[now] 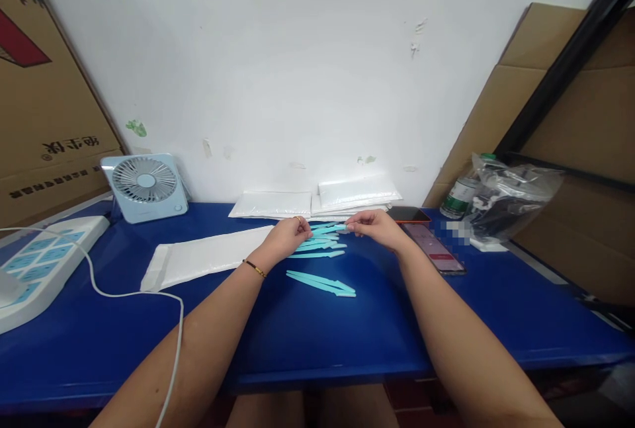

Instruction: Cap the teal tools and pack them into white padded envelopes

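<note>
Over the middle of a blue table point(381, 339), the left hand point(285, 237) and the right hand point(376, 226) face each other. The right thumb and fingertips pinch the right end of a turquoise eyebrow razor point(330, 229); the left fingers are closed at its left end, though whether they grip more than one cannot be told. Several loose razors point(322, 255) lie just below and between the hands, pointing left to right. Nearer, a separate pair of razors point(317, 280) rests on the tabletop, close together at the left and slightly spread at the right.

A long white padded mailer point(208, 259) lies flat to the left, reaching behind the left hand. More white mailers point(354, 191) are piled at the far side, against the wall point(307, 84). Far left stands a light-blue fan point(147, 181), with a white power strip point(49, 272) nearer. A white cable point(180, 322) crosses the left forearm. On the right, beyond the right forearm, lie a smartphone point(434, 248) with a lit screen and, farther, an orange-edged phone point(409, 214).
</note>
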The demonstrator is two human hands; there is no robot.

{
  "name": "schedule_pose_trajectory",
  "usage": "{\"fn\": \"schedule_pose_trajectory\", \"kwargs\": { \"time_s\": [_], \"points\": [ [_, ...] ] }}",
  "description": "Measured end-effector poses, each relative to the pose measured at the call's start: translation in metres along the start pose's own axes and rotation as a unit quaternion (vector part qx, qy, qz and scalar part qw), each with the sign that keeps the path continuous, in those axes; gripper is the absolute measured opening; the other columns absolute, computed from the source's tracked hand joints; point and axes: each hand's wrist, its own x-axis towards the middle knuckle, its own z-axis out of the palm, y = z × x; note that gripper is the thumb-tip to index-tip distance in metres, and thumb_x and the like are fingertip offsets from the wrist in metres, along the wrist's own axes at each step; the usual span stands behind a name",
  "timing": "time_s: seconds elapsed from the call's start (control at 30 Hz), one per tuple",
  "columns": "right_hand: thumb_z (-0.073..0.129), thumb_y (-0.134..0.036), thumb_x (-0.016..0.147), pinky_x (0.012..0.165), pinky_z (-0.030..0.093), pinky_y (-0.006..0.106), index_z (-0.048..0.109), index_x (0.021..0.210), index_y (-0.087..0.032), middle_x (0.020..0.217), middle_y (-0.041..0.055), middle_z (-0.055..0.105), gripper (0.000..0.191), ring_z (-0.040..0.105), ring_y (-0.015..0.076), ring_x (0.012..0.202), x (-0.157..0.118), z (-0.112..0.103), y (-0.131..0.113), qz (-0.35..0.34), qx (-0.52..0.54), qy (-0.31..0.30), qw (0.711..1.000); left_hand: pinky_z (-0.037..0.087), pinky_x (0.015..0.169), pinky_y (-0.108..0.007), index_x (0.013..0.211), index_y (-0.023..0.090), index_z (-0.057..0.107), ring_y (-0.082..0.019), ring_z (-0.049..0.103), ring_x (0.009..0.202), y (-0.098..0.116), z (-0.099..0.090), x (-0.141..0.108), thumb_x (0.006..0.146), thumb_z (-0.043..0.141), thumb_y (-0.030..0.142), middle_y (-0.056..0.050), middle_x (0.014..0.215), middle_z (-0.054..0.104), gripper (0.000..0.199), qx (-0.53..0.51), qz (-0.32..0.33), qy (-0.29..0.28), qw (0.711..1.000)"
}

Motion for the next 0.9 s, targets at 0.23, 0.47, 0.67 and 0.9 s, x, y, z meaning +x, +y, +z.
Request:
{"fn": "schedule_pose_trajectory", "kwargs": {
  "time_s": [0.23, 0.47, 0.67, 0.9],
  "points": [
    [0.060, -0.042, 0.076, 0.064, 0.046, 0.028, 0.069, 0.092, -0.017, 0.073, 0.0040, 0.067, 0.031, 0.059, 0.0165, 0.068, 0.009, 0.004, 0.019, -0.009, -0.122, 0.031, 0.992, 0.041, 0.066, -0.027, 0.089, 0.019, 0.061, -0.019, 0.058, 0.082, 0.003, -0.004, -0.002, 0.076, 0.056, 0.034, -0.005, 0.088, 0.064, 0.021, 0.072, 0.002, 0.029, 0.997],
    [0.060, -0.022, 0.075, 0.073, 0.042, 0.026, 0.069, 0.082, -0.019, 0.089, 0.0063, 0.063, 0.012, 0.057, 0.0175, 0.082, 0.018, -0.008, 0.053, -0.004, -0.381, 0.079, 0.921, 0.039, 0.057, -0.023, 0.084, 0.022, 0.068, -0.016, 0.057, 0.071, 0.033, -0.007, -0.019, 0.066, 0.066, 0.037, -0.001, 0.082, 0.064, 0.023, 0.064, 0.081, -0.206, 0.973],
    [0.063, -0.025, 0.071, 0.062, 0.041, 0.025, 0.064, 0.071, -0.017, 0.078, 0.0049, 0.062, 0.008, 0.055, 0.0163, 0.070, 0.019, -0.009, 0.056, 0.053, -0.337, 0.085, 0.936, 0.036, 0.051, -0.021, 0.072, 0.020, 0.066, -0.013, 0.055, 0.062, 0.038, 0.001, -0.024, 0.070, 0.060, 0.030, 0.001, 0.070, 0.064, 0.011, 0.080, 0.064, -0.269, 0.958],
    [0.066, -0.041, 0.070, 0.060, 0.044, 0.026, 0.066, 0.083, -0.016, 0.074, 0.0038, 0.065, 0.028, 0.055, 0.0131, 0.062, 0.006, -0.014, 0.020, 0.016, -0.039, 0.025, 0.999, 0.037, 0.054, -0.023, 0.080, 0.019, 0.061, -0.015, 0.056, 0.067, 0.017, -0.006, -0.011, 0.078, 0.050, 0.033, -0.002, 0.076, 0.064, 0.018, 0.052, 0.015, -0.075, 0.996]
  ]
}}
